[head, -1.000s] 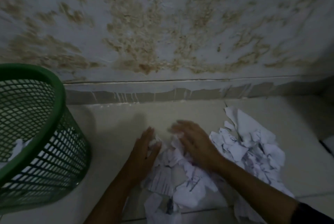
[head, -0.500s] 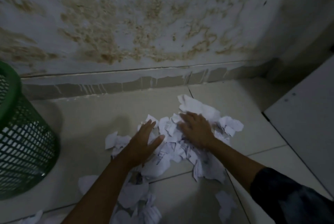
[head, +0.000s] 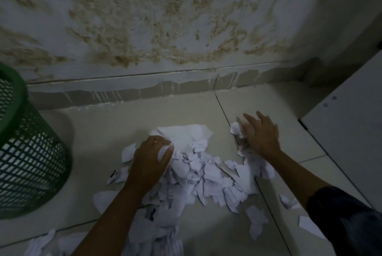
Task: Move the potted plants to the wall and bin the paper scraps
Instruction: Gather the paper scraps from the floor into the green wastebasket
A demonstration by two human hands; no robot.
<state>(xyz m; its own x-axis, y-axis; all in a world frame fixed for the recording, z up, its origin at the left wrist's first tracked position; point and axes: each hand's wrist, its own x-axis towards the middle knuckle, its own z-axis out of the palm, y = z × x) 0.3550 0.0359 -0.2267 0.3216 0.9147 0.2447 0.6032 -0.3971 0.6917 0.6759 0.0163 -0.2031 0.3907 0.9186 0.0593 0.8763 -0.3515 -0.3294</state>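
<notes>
Left hand curled round torn paper at the left of the paper scraps heaped on the tiled floor, right hand blurred, fingers spread flat on scraps at the heap's far right, green mesh bin far left beside the stained wall

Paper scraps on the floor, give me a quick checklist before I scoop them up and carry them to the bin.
1. Left hand has a hold on the paper scraps: ok, fingers curled into the pile.
2. Right hand has a hold: not ok, fingers spread, only touching scraps at the pile's right edge.
3. Scraps gathered into one heap: not ok, loose pieces lie along the bottom left and the right.
4. Bin within easy reach: ok, standing upright to the left of the pile.
5. Room left in the bin: cannot tell, its inside is mostly out of view.
6. Potted plants at the wall: cannot tell, none in view.
</notes>
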